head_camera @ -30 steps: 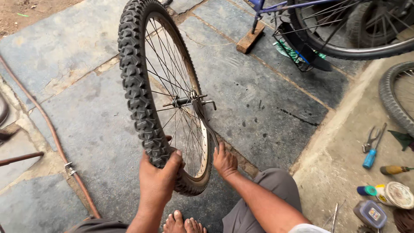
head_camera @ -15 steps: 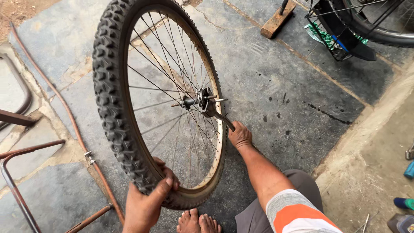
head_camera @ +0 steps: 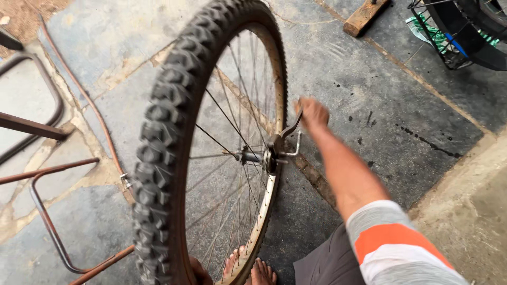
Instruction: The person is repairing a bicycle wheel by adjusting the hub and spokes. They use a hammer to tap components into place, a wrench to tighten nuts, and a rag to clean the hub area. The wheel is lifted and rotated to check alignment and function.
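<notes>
wheel: a bicycle wheel (head_camera: 211, 153) with a knobby tyre stands upright on the stone floor (head_camera: 369, 95), close in front of the person, its lower edge just by the bare feet (head_camera: 248, 269)
change: the view has closed in on the wheel; a second ago the right hand rested low beside the rim, now it is raised level with the hub side
right hand: right hand (head_camera: 312, 112) is out past the rim, fingers closed on the upper end of a thin dark lever (head_camera: 289, 129) that runs down to the axle; motion blur hides how tightly they pinch
axle: hub and axle (head_camera: 261, 156) jut toward the person, with a small bent metal piece at the end
left hand: left hand (head_camera: 199, 270) shows only as a sliver at the tyre's bottom edge, touching it as before; I cannot tell how its fingers lie
meaning: by my judgement the work has shifted from steadying the wheel to working at the axle fitting
around: rusty metal frame (head_camera: 42, 174) to the left, wooden block (head_camera: 364, 16) and another bicycle's wheel (head_camera: 475, 31) at the top right
</notes>
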